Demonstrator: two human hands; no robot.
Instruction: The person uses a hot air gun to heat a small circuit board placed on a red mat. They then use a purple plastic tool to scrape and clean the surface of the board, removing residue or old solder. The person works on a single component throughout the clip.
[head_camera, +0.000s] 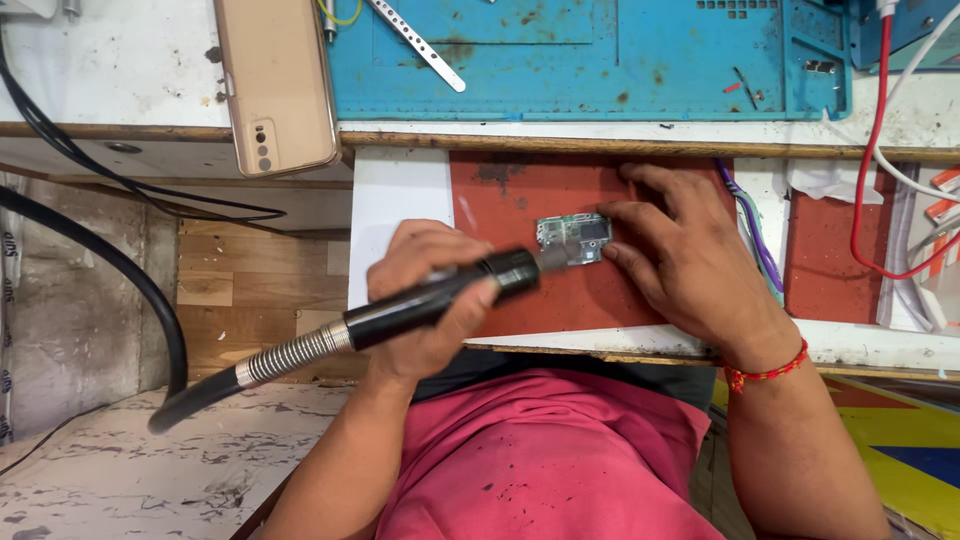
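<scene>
My left hand is closed around a black rotary tool handpiece. Its tip points right and meets the left edge of a small circuit board. A metal spring collar joins the handpiece to a black flexible shaft running down to the left. The board lies on a red mat on a pulled-out shelf. My right hand, with a red thread band at the wrist, lies flat on the mat. Its fingertips press the board's right side and top edge.
A beige phone lies face down on the white bench, overhanging its edge. A stained blue work mat with a perforated metal strip lies beyond the shelf. Red and white cables hang at the right, thick black cables at the left.
</scene>
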